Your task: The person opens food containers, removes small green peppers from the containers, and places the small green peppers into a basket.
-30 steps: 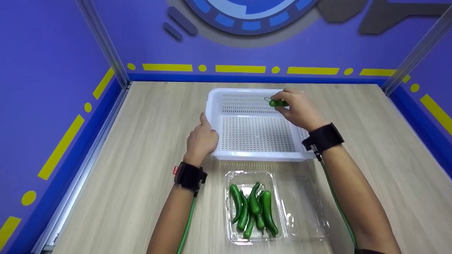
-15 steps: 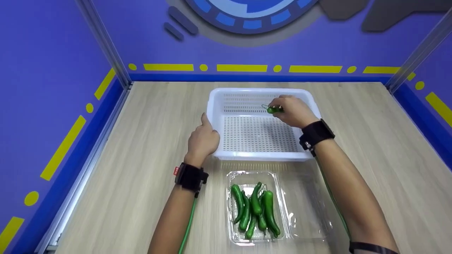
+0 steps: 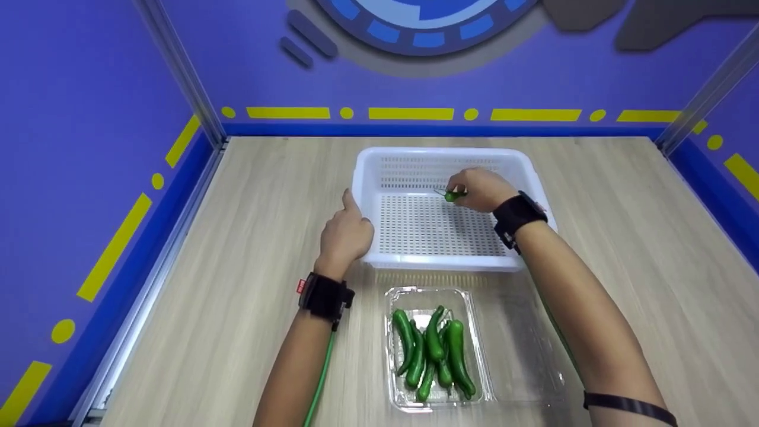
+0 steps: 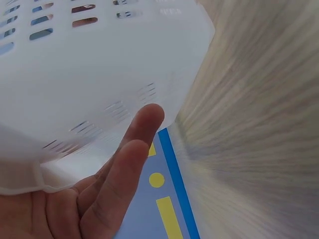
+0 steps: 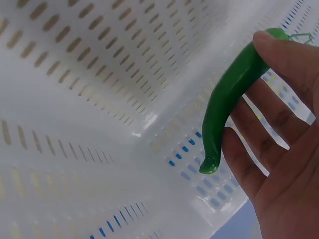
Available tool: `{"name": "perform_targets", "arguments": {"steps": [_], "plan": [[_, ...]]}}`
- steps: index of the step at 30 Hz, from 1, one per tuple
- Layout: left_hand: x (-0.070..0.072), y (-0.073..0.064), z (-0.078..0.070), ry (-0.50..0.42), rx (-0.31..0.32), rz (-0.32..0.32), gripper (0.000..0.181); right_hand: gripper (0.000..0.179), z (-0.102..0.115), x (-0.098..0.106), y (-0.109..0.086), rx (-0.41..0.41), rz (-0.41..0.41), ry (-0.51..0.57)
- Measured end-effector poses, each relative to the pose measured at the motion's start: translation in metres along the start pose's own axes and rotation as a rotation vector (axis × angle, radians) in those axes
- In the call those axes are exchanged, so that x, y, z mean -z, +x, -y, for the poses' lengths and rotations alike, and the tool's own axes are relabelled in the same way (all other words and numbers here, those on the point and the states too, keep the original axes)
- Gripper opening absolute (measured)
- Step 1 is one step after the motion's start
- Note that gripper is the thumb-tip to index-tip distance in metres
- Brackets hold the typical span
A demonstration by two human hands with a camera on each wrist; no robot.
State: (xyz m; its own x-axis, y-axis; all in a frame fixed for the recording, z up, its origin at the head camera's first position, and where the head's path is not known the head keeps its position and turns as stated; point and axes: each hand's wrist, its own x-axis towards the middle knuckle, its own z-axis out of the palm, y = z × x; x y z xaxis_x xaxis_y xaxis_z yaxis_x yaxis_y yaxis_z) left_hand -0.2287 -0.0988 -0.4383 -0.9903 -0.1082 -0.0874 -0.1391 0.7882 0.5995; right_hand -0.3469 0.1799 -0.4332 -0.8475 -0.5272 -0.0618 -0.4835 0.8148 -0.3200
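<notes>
A green chili pepper (image 5: 227,99) is pinched near one end between the thumb and fingers of my right hand (image 3: 481,190). In the right wrist view the pepper hangs within the white plastic basket (image 3: 456,259), above its slotted floor. A thin green loop sticks out at the pinched end. My left hand (image 3: 347,234) grips the basket's left rim; in the left wrist view its fingers (image 4: 117,186) lie against the outer wall. Closer to me, a clear plastic tray (image 3: 391,379) holds several green chili peppers (image 3: 436,344).
The tray's clear lid (image 3: 528,350) lies folded out to its right on the wooden table (image 3: 267,196). Blue-purple panels (image 3: 415,95) with yellow marks wall the table at the back and sides. Green cables run along both forearms.
My right hand has moved left and lower into the basket, carrying the pepper with it. The left hand keeps its hold on the rim. The view has shifted slightly.
</notes>
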Motion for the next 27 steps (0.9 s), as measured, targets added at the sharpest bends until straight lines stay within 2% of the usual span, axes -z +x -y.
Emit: {"name": "perform_targets", "arguments": {"steps": [3, 8, 15, 20, 27], "plan": [[0.000, 0.001, 0.000, -0.041, -0.002, -0.003, 0.077, 0.020, 0.000, 0.000, 0.004, -0.025, 0.024, -0.030], [-0.001, 0.001, 0.000, -0.090, -0.005, 0.006, 0.078, 0.023, -0.002, 0.000, 0.006, -0.077, 0.041, -0.018], [-0.002, 0.001, 0.001, -0.074, -0.012, 0.002, 0.077, 0.024, -0.010, -0.003, 0.009, -0.065, 0.049, 0.047], [-0.002, 0.002, -0.002, -0.075, -0.020, 0.000, 0.077, 0.024, -0.018, -0.005, 0.010, -0.126, 0.063, 0.067], [-0.002, 0.001, -0.001, -0.072, 0.016, 0.014, 0.078, 0.025, -0.020, -0.009, 0.011, -0.100, 0.091, 0.033]]}}
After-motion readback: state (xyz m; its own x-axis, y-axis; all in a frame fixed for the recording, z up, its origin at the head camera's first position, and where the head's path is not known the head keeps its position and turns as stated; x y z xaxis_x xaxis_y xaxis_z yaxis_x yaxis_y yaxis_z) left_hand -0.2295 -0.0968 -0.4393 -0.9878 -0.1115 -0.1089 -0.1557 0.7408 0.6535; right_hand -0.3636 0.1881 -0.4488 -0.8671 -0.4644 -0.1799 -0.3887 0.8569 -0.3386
